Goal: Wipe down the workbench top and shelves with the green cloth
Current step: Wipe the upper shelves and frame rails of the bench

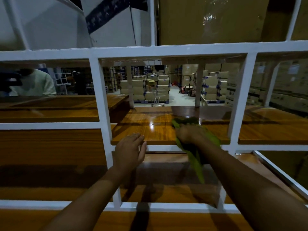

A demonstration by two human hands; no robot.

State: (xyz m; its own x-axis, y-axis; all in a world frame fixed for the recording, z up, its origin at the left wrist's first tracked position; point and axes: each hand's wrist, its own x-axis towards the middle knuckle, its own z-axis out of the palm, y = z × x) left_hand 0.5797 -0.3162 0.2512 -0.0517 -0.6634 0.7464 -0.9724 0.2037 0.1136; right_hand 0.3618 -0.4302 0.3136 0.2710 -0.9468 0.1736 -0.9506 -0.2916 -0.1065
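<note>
Two hands up at the middle shelf [155, 129]: right hand [188, 134] has its grip clamped on the green cloth [196, 157], pressed near the front edge, tail trailing back off it; unwiped board runs leftward. Left hand [129, 151] rests loose-fingered, empty, at that edge.

Shelf [150, 130] glossy wood-grain, maybe laminate; frame [103, 100] white painted metal; green cloth [196, 157] soft, matt.

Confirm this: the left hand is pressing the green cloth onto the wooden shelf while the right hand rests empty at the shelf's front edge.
Hands are swapped. In the head view the right hand presses the green cloth onto the wooden shelf; the left hand rests empty at its front edge.
</note>
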